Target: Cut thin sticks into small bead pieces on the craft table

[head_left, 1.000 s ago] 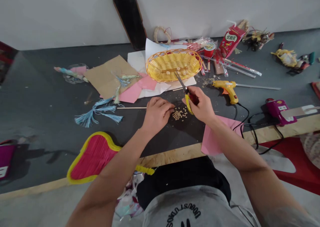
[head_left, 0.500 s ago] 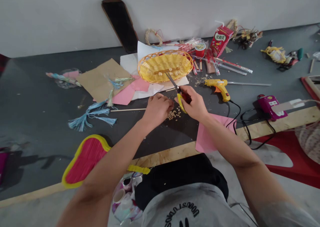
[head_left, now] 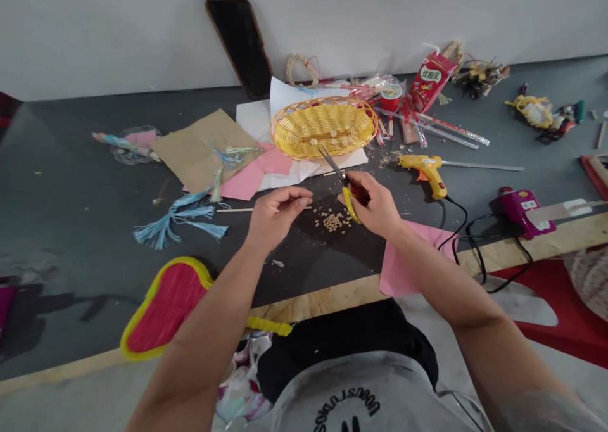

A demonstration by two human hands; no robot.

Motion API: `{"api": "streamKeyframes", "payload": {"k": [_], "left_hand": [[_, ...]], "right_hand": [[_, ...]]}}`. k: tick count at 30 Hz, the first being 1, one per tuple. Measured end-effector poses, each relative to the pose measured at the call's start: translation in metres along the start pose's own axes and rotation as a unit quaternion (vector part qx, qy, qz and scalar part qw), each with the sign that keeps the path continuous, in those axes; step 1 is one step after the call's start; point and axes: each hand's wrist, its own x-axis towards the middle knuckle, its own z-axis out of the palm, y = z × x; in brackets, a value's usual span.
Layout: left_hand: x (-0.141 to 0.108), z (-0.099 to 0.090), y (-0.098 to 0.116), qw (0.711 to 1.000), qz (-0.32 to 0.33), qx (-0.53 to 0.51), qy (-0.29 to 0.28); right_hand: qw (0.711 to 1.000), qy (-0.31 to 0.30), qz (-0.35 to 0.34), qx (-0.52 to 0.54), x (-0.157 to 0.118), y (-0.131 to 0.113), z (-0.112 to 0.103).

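Note:
My right hand (head_left: 373, 203) is closed round the yellow handles of the scissors (head_left: 350, 205), whose blades point up and left toward the yellow woven basket (head_left: 327, 128). My left hand (head_left: 277, 215) is over the dark table, thumb and fingertips pinched together; what they hold, if anything, is too small to make out. A thin wooden stick (head_left: 235, 210) lies behind that hand, its end showing past the fingertips. Small cut wooden bits (head_left: 332, 222) are scattered on the table between my two hands.
A yellow glue gun (head_left: 427, 171) lies right, its cord running near a purple box (head_left: 525, 211). Blue tassels (head_left: 178, 222), brown paper (head_left: 202, 150) and a pink-and-yellow heart-like piece (head_left: 164, 305) are left. A red drink carton (head_left: 431, 80) stands behind; pink paper (head_left: 403, 270) lies under my right forearm.
My left hand has moved left, away from the wooden bits, uncovering more of them. The scissors stay in my right hand. The whole view has shifted slightly.

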Motion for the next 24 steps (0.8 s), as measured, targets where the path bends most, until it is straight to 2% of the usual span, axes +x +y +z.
{"api": "streamKeyframes", "payload": {"k": [5,10,16,24], "left_hand": [[-0.002,0.003,0.007,0.987,-0.045,-0.150,0.022],[-0.003,0.004,0.012,0.956,-0.091,-0.277,0.010],[-0.004,0.004,0.011,0.945,-0.103,-0.310,0.006],[-0.003,0.008,0.015,0.955,-0.097,-0.281,0.017]], "right_hand": [[0.999,-0.019,-0.017,-0.024,-0.003,-0.002,0.001],[0.994,-0.068,-0.084,-0.033,-0.008,-0.008,0.002],[0.981,-0.123,-0.146,-0.041,-0.009,-0.015,0.004],[0.981,-0.132,-0.126,-0.061,-0.010,-0.012,0.006]]}}
